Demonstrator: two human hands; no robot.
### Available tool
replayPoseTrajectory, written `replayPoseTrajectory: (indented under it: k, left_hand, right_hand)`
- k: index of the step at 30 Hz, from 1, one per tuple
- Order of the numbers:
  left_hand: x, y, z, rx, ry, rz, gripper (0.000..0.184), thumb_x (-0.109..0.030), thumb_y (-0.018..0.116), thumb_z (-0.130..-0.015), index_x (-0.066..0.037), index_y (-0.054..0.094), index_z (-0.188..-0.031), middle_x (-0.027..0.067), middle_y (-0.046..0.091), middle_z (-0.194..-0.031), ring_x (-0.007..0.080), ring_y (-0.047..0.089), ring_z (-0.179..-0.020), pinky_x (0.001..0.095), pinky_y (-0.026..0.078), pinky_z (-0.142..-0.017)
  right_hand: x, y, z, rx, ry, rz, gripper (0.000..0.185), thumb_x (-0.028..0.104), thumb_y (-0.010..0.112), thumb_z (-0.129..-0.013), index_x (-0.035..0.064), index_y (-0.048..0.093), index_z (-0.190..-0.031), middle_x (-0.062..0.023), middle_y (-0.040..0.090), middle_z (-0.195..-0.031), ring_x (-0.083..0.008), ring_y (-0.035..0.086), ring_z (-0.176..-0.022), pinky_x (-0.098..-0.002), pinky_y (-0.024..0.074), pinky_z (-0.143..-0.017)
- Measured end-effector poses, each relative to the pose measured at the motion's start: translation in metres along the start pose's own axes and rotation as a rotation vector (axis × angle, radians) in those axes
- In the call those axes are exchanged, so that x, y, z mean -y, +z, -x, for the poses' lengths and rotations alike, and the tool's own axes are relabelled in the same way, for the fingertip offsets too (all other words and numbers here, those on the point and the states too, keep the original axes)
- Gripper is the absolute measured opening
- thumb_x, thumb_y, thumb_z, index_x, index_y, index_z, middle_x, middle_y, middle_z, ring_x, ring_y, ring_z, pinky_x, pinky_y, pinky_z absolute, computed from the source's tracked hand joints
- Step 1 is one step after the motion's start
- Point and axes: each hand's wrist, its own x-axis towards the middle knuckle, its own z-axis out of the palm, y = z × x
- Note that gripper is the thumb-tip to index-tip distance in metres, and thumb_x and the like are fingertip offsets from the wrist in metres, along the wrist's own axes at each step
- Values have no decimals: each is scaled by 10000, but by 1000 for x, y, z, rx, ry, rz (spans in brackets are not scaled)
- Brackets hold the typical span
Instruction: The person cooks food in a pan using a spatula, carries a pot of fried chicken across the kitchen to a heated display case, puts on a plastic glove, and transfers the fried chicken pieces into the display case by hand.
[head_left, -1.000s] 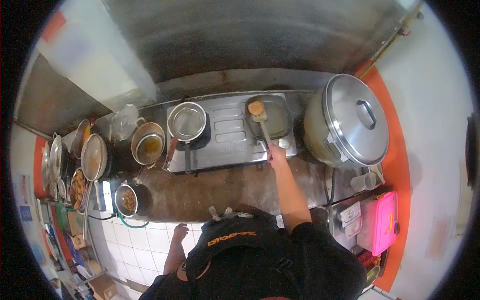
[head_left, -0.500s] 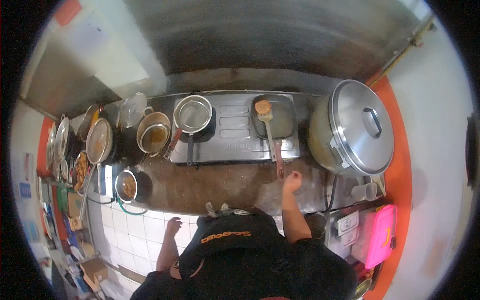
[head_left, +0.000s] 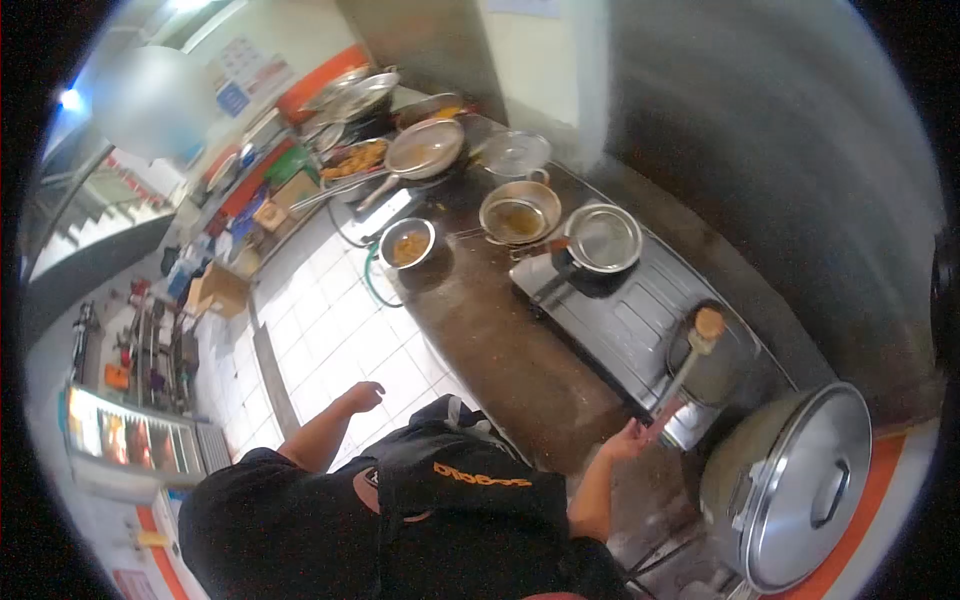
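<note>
My right hand (head_left: 628,440) closes round the brown handle of a square frying pan (head_left: 722,372) on the right burner of the gas stove (head_left: 625,312). A spatula (head_left: 680,382) lies across the pan, its handle beside the pan's handle. On the spatula's blade rests a round browned patty (head_left: 709,322). My left hand (head_left: 362,396) hangs over the tiled floor, fingers loosely bent and apart, with nothing visible in it. A pot with a strainer (head_left: 603,240) on top stands on the left burner.
Right of the stove stands a big lidded pot (head_left: 800,490). Left of it are a pan of oil (head_left: 518,214), a glass lid (head_left: 516,152), a bowl of food (head_left: 408,244) near the counter edge and a large strainer (head_left: 425,148). Cardboard boxes (head_left: 218,290) stand beyond the floor.
My view has swung left, showing more of the room. The right hand has reached from the counter front to the pan's handle and closed on it. My left hand still hangs low.
</note>
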Motion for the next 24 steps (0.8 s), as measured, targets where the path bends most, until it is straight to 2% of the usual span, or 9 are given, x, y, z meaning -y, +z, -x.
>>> replayPoseTrajectory:
  k: [2, 5, 9, 10, 14, 17, 19, 21, 24]
  left_hand:
    - [-4, 2, 31, -26, -58, 92, 310, -188, 609, -781, -76, 677, -1063, 196, 675, -1014, 342, 635, -972, 401, 506, -862]
    - [-14, 0, 60, 63, -258, 71, 343, -201, 618, -793, -99, 662, -1118, 180, 669, -1062, 342, 622, -1015, 404, 496, -894]
    - [34, 35, 79, 150, -310, 114, 372, -209, 620, -798, -121, 651, -1159, 169, 652, -1127, 326, 599, -1075, 405, 476, -936]
    - [36, 33, 88, 173, -353, 168, 379, -209, 621, -797, -121, 648, -1165, 169, 648, -1138, 324, 594, -1086, 404, 473, -942]
    - [95, 49, 86, 111, -267, 143, 333, -224, 644, -809, -97, 661, -1116, 169, 673, -1029, 285, 638, -949, 395, 504, -859]
    - [128, 46, 92, 63, -306, 234, 358, -222, 626, -807, -101, 653, -1142, 180, 675, -1040, 303, 639, -972, 398, 507, -861]
    - [161, 46, 91, 58, -352, 340, 375, -217, 612, -804, -108, 651, -1161, 186, 670, -1072, 318, 629, -1018, 399, 501, -882]
    - [209, 75, 94, 54, -377, 458, 353, -218, 617, -808, -105, 663, -1139, 186, 670, -1073, 311, 629, -1018, 397, 501, -878]
    - [288, 112, 99, 117, -245, 518, 294, -176, 632, -778, -125, 703, -1058, 111, 671, -1120, 261, 630, -1032, 355, 505, -900]
  right_hand:
    - [-9, 9, -5, -94, -6, 31, 530, 340, 638, -893, -23, 539, -1265, -242, 552, -1265, -363, 534, -1179, -455, 431, -987]
    - [-17, 16, -12, -369, -313, 431, 463, 334, 643, -893, -76, 617, -1106, -240, 657, -1039, -347, 620, -1000, -424, 489, -902]
    - [14, 4, -8, -302, -250, 272, 527, 380, 582, -925, -108, 594, -1123, -251, 626, -1125, -380, 569, -1088, -452, 438, -967]
    - [11, 3, -10, -258, -159, 395, 508, 365, 452, -989, -41, 505, -1290, -247, 578, -1226, -392, 564, -1121, -477, 442, -963]
    - [2, 14, -18, -452, -383, 283, 438, 281, 486, -975, -41, 523, -1270, -242, 585, -1219, -377, 584, -1097, -472, 450, -954]
    - [-100, 33, -63, -537, -481, 647, 401, 254, 496, -959, 6, 556, -1268, -211, 574, -1262, -353, 568, -1140, -464, 440, -972]
    - [9, 32, 30, -124, 121, 604, 385, 225, 507, -941, 29, 567, -1268, -196, 564, -1281, -342, 552, -1163, -474, 438, -969]
    - [-12, 64, 82, -410, -28, 491, 381, 254, 521, -930, -75, 602, -1104, -246, 636, -1073, -376, 624, -995, -428, 507, -841]
    - [-12, 118, 203, -225, -57, 408, 302, 166, 569, -880, -80, 598, -1053, -209, 631, -1095, -341, 628, -967, -403, 496, -853]
